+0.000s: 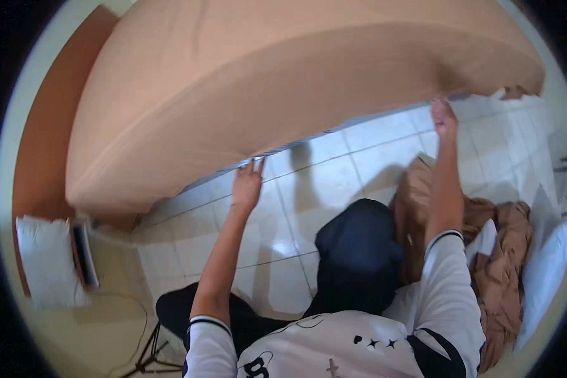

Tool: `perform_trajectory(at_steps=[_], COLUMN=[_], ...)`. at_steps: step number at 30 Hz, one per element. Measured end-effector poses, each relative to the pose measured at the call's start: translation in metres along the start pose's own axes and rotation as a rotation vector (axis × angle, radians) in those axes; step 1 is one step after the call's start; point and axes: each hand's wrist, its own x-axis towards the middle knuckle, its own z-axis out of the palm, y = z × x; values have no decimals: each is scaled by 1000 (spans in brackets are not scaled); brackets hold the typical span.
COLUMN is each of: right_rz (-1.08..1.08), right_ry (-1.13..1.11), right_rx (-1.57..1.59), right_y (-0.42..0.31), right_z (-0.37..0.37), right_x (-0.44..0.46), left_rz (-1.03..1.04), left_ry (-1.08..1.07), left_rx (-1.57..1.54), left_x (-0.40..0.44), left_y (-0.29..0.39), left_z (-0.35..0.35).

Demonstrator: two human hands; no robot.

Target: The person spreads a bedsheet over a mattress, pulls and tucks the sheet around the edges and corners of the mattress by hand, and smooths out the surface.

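A peach-brown fitted sheet (296, 88) covers the mattress, its side hanging down to a grey-blue strip along the lower edge. At that edge, left of the middle, my left hand (248, 186) reaches up with its fingers stretched out and slightly apart. Its fingertips touch the hem, and their ends are partly hidden there. Farther right, my right hand (444, 118) is closed at the bottom hem of the sheet, near the far corner. The small fold of cloth within its fingers is mostly hidden.
Crumpled brown cloth (507, 252) lies on the white tiled floor (321, 170) at my right, beside a white pillow (548, 258). To the left are a wooden headboard (41, 164), another pillow (50, 261) and a black tripod (148, 359). My knee (359, 252) is between my arms.
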Motion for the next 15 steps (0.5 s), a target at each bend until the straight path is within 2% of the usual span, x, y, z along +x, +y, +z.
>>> perform_trajectory(at_steps=[1, 2, 3, 4, 5, 7, 8, 9, 12, 13, 15], right_rz=[-31, -5, -47, -16, 14, 32, 39, 50, 32, 7, -50], right_ry=[-159, 35, -281, 7, 296, 474, 491, 428, 189, 159, 205], right_rx=[-43, 94, 44, 51, 64, 144, 161, 178, 245, 275, 314], right_y=[3, -3, 8, -7, -23, -57, -64, -61, -48, -51, -67], right_z=[-19, -4, -56, -32, -7, 40, 41, 41, 9, 5, 11], right_x=[11, 5, 45, 38, 31, 17, 18, 21, 27, 27, 24], left_rz=[-13, 7, 28, 44, 175, 332, 385, 420, 525, 519, 356], left_ry=[-125, -286, -435, -510, -468, -286, -155, -34, 422, 552, 616], left_rx=[-12, -131, -262, -384, -490, -463, -499, -552, -458, -382, -249], left_x=[-6, -10, -10, -9, -7, 0, 5, 13, 44, 50, 59], left_y=[-11, -14, -9, 0, 6, 34, 46, 57, 69, 75, 88], left_z=[6, 0, -6, -30, -44, -115, -143, -167, -221, -251, -280])
